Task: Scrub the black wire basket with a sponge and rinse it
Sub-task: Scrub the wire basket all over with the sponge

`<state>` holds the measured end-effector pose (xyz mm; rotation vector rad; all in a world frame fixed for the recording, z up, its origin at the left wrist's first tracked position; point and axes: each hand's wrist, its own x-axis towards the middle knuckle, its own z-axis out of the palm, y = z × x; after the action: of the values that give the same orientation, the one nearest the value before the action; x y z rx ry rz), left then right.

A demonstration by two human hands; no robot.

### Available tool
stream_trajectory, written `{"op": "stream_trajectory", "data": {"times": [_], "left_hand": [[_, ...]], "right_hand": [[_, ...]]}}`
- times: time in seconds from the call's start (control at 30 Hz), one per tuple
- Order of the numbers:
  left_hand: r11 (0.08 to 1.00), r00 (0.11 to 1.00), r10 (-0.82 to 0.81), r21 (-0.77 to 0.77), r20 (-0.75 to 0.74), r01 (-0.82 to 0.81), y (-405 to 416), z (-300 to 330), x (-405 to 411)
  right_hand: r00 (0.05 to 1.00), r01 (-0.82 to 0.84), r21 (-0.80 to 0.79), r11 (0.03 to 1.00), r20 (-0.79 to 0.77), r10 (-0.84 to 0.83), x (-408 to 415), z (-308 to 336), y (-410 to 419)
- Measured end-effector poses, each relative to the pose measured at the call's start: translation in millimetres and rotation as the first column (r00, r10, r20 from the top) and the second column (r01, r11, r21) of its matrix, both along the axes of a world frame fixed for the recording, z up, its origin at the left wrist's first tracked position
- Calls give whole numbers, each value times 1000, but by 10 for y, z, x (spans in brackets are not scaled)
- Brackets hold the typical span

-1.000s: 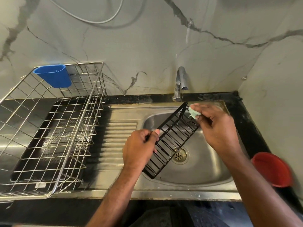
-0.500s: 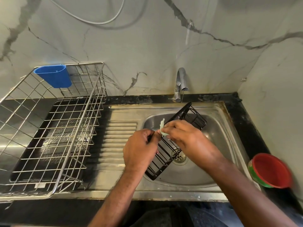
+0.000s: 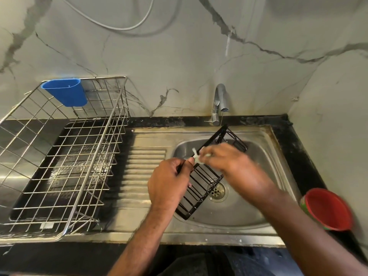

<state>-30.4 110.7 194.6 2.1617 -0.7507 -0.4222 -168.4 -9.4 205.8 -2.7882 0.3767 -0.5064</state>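
The black wire basket hangs tilted over the steel sink bowl, its far end up near the tap. My left hand grips its left long edge near the middle. My right hand lies across the basket's upper middle, pinching a small pale green sponge against the wires right beside my left thumb. The right hand is blurred. Most of the sponge is hidden in the fingers.
A chrome tap stands behind the bowl with no water running. A large steel dish rack with a blue plastic cup sits on the left of the ribbed drainboard. A red bowl rests on the right counter.
My right hand has swept the sponge from the basket's far end down to its middle, beside my left thumb. The left hand has kept its grip and the basket has barely shifted.
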Motion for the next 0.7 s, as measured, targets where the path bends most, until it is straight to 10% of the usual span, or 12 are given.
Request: {"op": "stream_trajectory", "data": {"times": [0.1,0.37,0.57,0.7], "left_hand": [[1000,1000,24,-1,-5,-24,23,22,-3],[992,994,94,-82,-61,-99,38,14,7],[987,991,99,-116,-85,-109,24,-9,13],[984,989,88,-143,-116,-105,50,-16,-8]], "right_hand": [[994,-96,46,994,-45,98,-44,-43,90],[944,320,85,944,58,-325,-219,-11,-561],[997,-41,79,996,-68,46,-145,29,24],[997,9,75,997,-73,-3,-243,16,-142]]}}
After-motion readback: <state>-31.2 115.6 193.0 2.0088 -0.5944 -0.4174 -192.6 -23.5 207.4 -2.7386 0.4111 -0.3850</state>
